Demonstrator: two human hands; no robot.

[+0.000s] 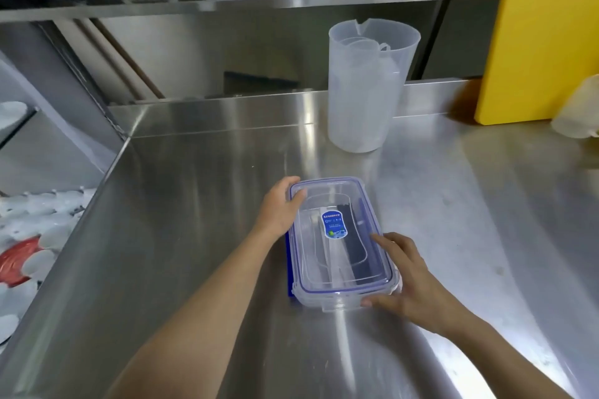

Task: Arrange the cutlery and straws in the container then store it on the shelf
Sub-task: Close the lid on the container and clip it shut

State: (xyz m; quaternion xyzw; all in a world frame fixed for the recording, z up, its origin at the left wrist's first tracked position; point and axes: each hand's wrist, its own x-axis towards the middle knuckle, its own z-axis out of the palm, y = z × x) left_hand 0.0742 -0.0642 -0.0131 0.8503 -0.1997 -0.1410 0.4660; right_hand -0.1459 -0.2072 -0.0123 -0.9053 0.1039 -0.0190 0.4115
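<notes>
A clear rectangular container (340, 295) with a blue-rimmed lid (311, 256) and a blue label sticker lies on the steel counter. Through the lid I see dark cutlery and white wrapped straws (355, 253) inside. My left hand (280, 207) grips the container's far left corner, fingers over the lid edge. My right hand (408, 282) holds the near right corner, thumb under the front edge and fingers on the lid. A blue side latch sticks out at the left bottom.
A tall translucent jug (366, 87) with a smaller cup inside stands at the back. A yellow cutting board (544, 36) leans at the right. The steel shelf (227, 5) above carries plastic boxes and dark bins. White dishes lie lower left.
</notes>
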